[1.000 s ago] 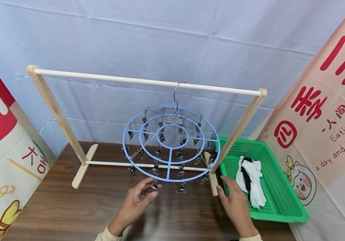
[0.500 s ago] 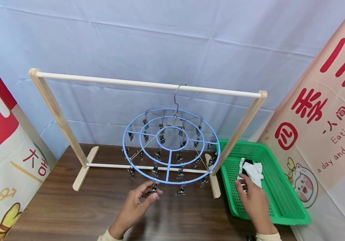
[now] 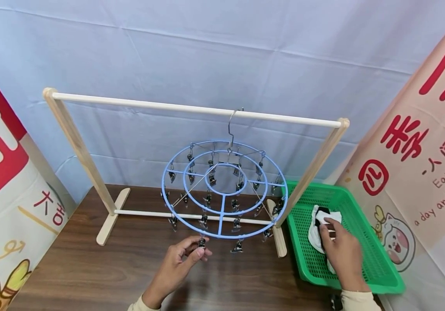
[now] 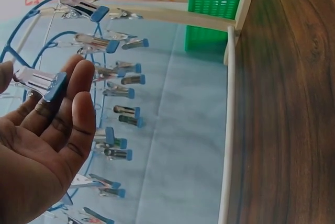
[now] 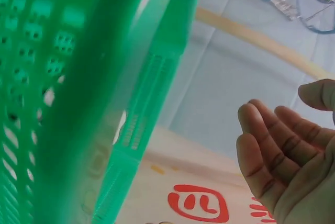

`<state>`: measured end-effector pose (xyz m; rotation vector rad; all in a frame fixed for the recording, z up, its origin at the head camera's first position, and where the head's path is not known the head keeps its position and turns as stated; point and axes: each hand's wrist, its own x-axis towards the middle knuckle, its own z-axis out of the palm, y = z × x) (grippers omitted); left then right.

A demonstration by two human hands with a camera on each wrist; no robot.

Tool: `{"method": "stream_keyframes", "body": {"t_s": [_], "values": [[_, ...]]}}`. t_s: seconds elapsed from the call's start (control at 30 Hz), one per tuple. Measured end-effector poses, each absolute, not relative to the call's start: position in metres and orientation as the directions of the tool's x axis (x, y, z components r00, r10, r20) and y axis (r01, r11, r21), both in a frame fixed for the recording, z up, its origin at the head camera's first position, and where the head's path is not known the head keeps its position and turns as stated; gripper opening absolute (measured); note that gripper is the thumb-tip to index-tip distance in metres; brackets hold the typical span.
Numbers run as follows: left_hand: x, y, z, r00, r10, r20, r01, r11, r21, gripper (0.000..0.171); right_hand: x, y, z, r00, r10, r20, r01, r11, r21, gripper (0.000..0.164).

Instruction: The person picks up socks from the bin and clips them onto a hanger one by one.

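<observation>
My left hand (image 3: pixel 175 263) is at the near edge of a round blue clip hanger (image 3: pixel 222 236), its fingers loosely bent behind one hanging metal clip (image 4: pixel 41 82). The thumb tip sits close to that clip, which has a blue end. My right hand (image 3: pixel 342 252) is over the green basket (image 3: pixel 375 246), fingertips right at the crumpled white cloth (image 3: pixel 315 235) and the black cloth (image 3: pixel 318 222) there, partly hiding both. In the right wrist view the right hand (image 5: pixel 293 156) shows loosely bent fingers with nothing between them and the thumb.
The hanger hooks over the white top rail (image 3: pixel 160 105) of a wooden stand, whose right post (image 3: pixel 315 166) rises beside the basket. Several more clips hang from the blue rings. A lower rail (image 3: pixel 144 213) runs just above the brown table (image 3: pixel 74 263). Printed cloths flank both sides.
My right hand has moved right, from beside the basket's near left rim to over the cloths inside it. My left hand stays about the same clip.
</observation>
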<state>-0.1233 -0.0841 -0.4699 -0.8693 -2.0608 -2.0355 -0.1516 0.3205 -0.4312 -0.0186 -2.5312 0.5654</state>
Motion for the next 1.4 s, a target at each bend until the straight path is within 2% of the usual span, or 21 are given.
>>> {"method": "stream_keyframes", "body": {"t_s": [0.33,0.53,0.8,1.0,1.4], "values": [[-0.127,-0.084,-0.473,-0.816,0.303,0.493,0.518,0.001,0.856,0.027,-0.175,0.348,-0.447,-0.816,0.151,0.557,-0.066,0.934,-0.351,0.022],[-0.125,-0.083,-0.471,-0.803,0.298,0.515,0.538,-0.008,0.843,0.027,-0.179,0.355,-0.451,-0.865,0.200,0.460,0.015,0.927,-0.374,0.024],[-0.123,-0.081,-0.467,-0.825,0.306,0.474,0.496,-0.007,0.868,0.026,-0.178,0.363,-0.437,-0.912,0.217,0.349,0.059,0.910,-0.411,0.031],[-0.123,-0.081,-0.465,-0.821,0.308,0.480,0.505,0.002,0.863,0.024,-0.180,0.370,-0.432,-0.928,0.225,0.298,0.078,0.897,-0.435,0.037],[-0.121,-0.084,-0.466,-0.842,0.323,0.432,0.458,0.005,0.889,0.022,-0.196,0.373,-0.433,-0.933,0.266,0.244,0.126,0.874,-0.470,0.038]]}}
